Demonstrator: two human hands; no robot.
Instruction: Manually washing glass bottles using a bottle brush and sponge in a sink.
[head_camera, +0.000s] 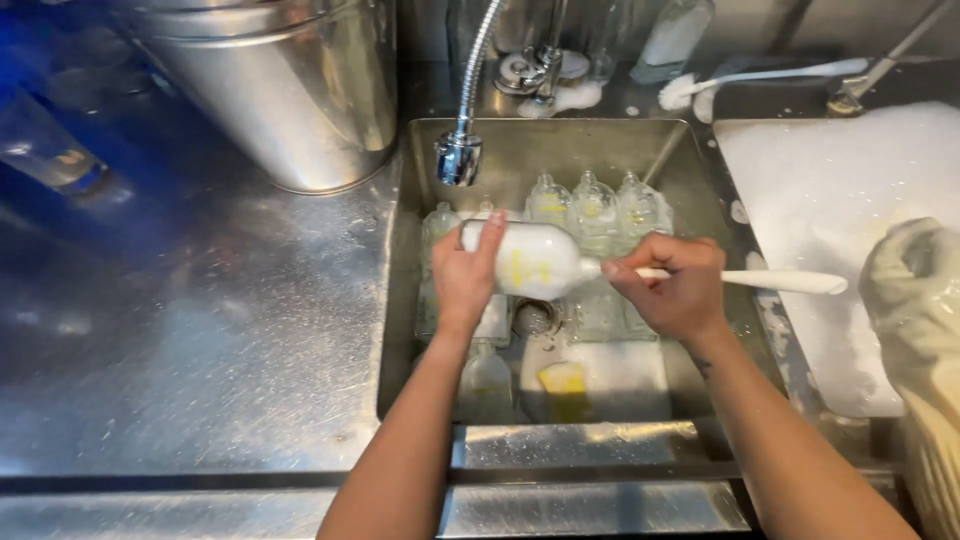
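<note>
My left hand (465, 275) is clamped around the soapy bottle (530, 262), held sideways over the sink (400, 300). My right hand (670, 285) grips the brush handle (780, 281) at the bottle's mouth. I should hold the bottle firm and keep the brush straight.

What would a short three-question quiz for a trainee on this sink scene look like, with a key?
1. True or false: the left hand holds the foam-filled bottle on its side above the sink.
2. What does the right hand grip? A) a yellow sponge B) the white brush handle C) the tap
3. Fill in: more clear bottles stand in a row at the ____ of the sink.

Key: 1 true; 2 B; 3 back
</note>
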